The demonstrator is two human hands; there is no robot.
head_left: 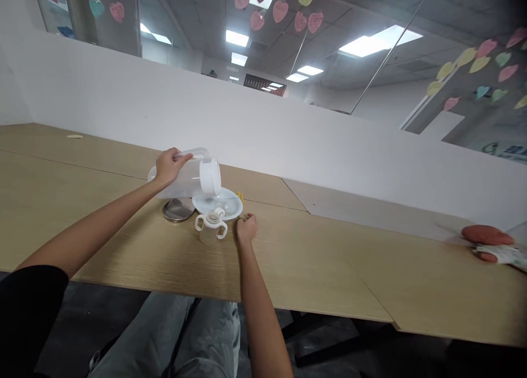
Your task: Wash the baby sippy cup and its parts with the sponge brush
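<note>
My left hand (171, 166) grips the handle of a clear plastic pitcher (177, 181), which lies tilted on its side with its white lid (211, 176) facing right. The pitcher hangs just above a shallow white dish (217, 204). In front of the dish stands a clear two-handled baby cup (212, 228) with white handles. My right hand (246, 228) rests on the wooden table (296, 257) beside the cup, fingers curled, apart from it. A round metal lid (178, 210) lies left of the dish, and a small yellow item (239, 196) is partly hidden behind the dish.
A reddish-brown oval object (481, 235) and a crumpled white wrapper (498, 254) lie at the table's far right. A grey board (362, 210) covers the back right of the table, against a white partition (164, 87). My grey-trousered legs (177, 334) show below the table's front edge.
</note>
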